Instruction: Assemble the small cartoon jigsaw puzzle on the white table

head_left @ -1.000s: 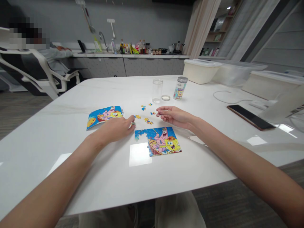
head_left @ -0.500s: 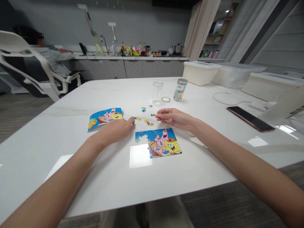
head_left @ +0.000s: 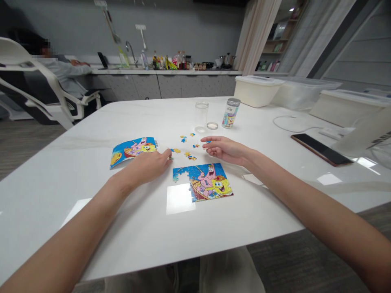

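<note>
A partly joined SpongeBob and Patrick jigsaw puzzle (head_left: pixel 203 182) lies on the white table (head_left: pixel 76 171), its lower left edge notched. Behind it and to the left is a curled picture sheet (head_left: pixel 132 151) of the same scene. Several loose jigsaw pieces (head_left: pixel 187 147) are scattered above the puzzle. My left hand (head_left: pixel 149 166) rests beside the puzzle's top left, with a tiny piece pinched at its fingertips. My right hand (head_left: pixel 224 148) hovers to the right of the loose pieces. A small blue piece shows at its fingertips, and I cannot tell whether it is held.
Behind the pieces stand a clear glass (head_left: pixel 201 116), a round lid (head_left: pixel 212 125) and a puzzle canister (head_left: pixel 230 114). A phone (head_left: pixel 320 149) and a white cable lie to the right. Plastic bins (head_left: pixel 256 91) stand at the far edge. A person (head_left: pixel 62 71) sits at back left.
My right hand has lifted slightly away from the loose pieces, and its fingers have spread a little. My left hand has stayed in about the same place.
</note>
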The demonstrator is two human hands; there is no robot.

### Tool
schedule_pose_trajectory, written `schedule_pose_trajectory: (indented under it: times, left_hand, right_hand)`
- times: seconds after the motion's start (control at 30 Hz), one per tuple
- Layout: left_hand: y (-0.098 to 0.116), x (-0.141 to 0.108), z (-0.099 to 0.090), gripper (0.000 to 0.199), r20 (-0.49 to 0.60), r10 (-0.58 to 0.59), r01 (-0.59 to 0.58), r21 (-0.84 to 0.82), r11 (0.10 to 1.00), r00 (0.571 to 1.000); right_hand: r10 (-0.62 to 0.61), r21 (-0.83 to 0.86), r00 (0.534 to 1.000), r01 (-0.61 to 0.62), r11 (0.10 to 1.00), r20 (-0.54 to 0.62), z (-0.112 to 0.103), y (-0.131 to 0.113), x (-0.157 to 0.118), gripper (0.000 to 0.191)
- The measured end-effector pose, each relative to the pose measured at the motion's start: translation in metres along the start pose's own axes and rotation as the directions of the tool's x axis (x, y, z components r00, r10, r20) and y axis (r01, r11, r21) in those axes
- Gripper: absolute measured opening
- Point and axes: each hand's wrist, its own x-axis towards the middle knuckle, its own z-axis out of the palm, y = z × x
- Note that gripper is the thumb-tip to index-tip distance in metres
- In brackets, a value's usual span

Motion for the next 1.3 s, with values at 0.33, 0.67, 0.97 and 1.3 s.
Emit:
schedule_pose_trajectory:
  times: [0.33,0.67,0.97,1.3]
  left_hand:
    - [-0.0006,-0.0003,-0.0005,0.035,0.024,-0.021,0.022,-0.027,0.999,0.999]
    - [-0.0022,-0.0010,-0.0003,0.035,0.017,-0.011,0.012,-0.062,0.998,1.000]
    - [-0.0004,-0.0018,-0.0037,0.037,0.027,-0.054,0.056,-0.070,0.996,0.998]
    - [0.0016,-0.0018,-0.0038,0.039,0.029,-0.049,0.050,-0.034,0.998,0.998]
  right_hand:
    - [-0.015,-0.051,0.998,0.019,0.999,0.064,0.0024,-0.0010,-0.0006,0.008]
    - [-0.013,-0.029,0.999,0.015,0.999,0.051,0.0003,0.0021,0.0016,0.003]
    - [0.002,-0.060,0.997,0.002,0.998,0.073,0.0018,-0.0008,-0.0017,0.007]
    - [0.002,-0.025,1.000,-0.002,1.000,0.024,0.0019,0.0010,0.0008,0.006]
